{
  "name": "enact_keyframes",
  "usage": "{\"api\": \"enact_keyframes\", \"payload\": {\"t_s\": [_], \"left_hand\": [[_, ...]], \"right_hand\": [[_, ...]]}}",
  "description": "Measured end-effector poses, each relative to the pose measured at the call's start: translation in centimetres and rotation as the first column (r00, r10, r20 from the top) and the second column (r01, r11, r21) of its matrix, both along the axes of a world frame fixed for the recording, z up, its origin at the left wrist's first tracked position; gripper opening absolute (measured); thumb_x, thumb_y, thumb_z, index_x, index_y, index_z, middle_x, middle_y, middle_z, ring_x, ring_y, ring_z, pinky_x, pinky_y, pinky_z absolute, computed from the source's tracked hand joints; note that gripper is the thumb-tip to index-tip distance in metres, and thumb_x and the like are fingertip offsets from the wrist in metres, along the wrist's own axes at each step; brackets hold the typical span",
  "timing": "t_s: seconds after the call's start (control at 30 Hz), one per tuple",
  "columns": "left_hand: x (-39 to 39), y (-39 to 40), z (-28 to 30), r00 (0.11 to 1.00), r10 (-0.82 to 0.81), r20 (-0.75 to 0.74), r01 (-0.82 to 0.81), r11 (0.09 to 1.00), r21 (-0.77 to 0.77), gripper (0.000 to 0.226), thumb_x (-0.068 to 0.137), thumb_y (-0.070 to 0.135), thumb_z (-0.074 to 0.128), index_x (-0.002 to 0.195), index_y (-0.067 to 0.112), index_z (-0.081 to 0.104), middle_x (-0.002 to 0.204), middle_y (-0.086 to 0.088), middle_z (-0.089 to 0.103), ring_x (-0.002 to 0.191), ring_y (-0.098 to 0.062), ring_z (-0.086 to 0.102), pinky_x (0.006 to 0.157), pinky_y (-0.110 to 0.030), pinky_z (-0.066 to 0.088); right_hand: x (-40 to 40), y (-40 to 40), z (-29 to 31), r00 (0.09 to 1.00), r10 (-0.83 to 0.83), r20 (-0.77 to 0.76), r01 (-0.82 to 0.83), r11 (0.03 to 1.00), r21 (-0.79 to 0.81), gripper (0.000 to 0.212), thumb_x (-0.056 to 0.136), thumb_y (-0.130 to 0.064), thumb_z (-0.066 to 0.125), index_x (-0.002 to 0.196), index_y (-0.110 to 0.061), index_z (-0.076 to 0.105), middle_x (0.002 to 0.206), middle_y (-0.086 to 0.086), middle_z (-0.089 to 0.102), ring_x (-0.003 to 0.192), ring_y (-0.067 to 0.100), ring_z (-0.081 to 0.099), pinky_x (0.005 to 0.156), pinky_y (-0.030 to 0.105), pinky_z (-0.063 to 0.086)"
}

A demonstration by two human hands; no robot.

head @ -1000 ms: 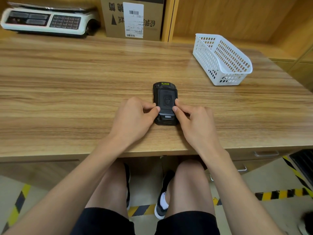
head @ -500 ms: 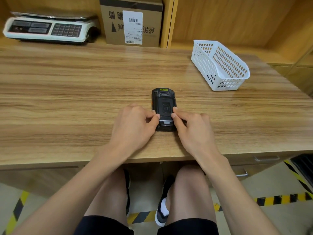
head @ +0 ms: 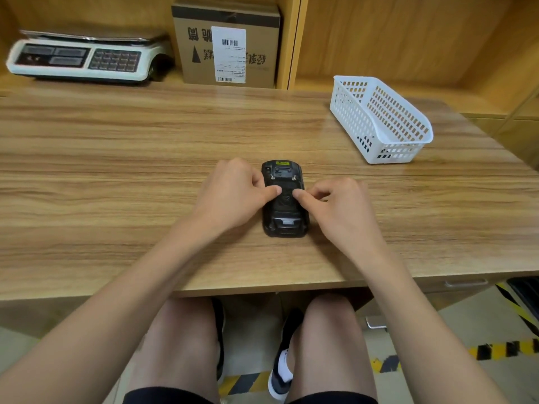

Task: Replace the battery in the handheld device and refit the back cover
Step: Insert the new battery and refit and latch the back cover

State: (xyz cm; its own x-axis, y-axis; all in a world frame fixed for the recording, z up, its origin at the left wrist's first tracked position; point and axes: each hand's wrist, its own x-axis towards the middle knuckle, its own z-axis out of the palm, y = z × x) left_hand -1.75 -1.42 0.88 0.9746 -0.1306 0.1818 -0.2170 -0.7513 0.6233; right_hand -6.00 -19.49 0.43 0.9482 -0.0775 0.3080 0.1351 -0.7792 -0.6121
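Observation:
A black handheld device point(head: 284, 220) lies face down on the wooden table point(head: 116, 176), its long axis pointing away from me. Its back cover sits on the body, with a yellow label at the far end and two small metal screws just below it. My left hand point(head: 233, 193) rests against the device's left side, thumb pressing on the middle of the back cover. My right hand point(head: 341, 205) is on the right side, its thumb tip also on the cover, almost meeting the left thumb. Both hands have curled fingers. No loose battery is in view.
A white perforated plastic basket point(head: 379, 118) stands at the back right of the table. On the shelf behind are a white weighing scale point(head: 84, 58) and a cardboard box point(head: 227, 45). The table's front edge runs just above my knees.
Both thumbs have slid from the device's lower end up to the middle of the back cover. The device lies in the same place on the table.

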Motion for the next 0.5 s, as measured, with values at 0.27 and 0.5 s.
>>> {"api": "enact_keyframes", "payload": {"t_s": [0.27, 0.5], "left_hand": [[1.8, 0.4, -0.2, 0.993, -0.106, -0.047, 0.105, 0.994, -0.024, 0.029, 0.074, 0.041, 0.083, 0.063, 0.02, 0.067, 0.056, 0.007, 0.066, 0.057, -0.009, 0.063, 0.065, -0.033, 0.055], [2.3, 0.7, -1.0, 0.99, -0.138, -0.004, 0.137, 0.988, -0.076, 0.034, 0.071, 0.043, 0.085, 0.098, 0.034, 0.066, 0.08, 0.008, 0.066, 0.072, -0.008, 0.061, 0.077, -0.037, 0.053]], "right_hand": [[2.5, -1.0, -0.2, 0.995, 0.045, -0.091, -0.032, 0.989, 0.142, 0.017, 0.077, -0.033, 0.081, 0.077, -0.022, 0.068, 0.071, -0.006, 0.067, 0.061, 0.007, 0.057, 0.059, 0.02, 0.043], [3.3, -1.4, 0.0, 0.98, 0.151, -0.13, -0.134, 0.983, 0.128, 0.033, 0.08, -0.027, 0.08, 0.11, -0.024, 0.068, 0.098, -0.003, 0.066, 0.082, 0.019, 0.064, 0.078, 0.03, 0.051]]}}
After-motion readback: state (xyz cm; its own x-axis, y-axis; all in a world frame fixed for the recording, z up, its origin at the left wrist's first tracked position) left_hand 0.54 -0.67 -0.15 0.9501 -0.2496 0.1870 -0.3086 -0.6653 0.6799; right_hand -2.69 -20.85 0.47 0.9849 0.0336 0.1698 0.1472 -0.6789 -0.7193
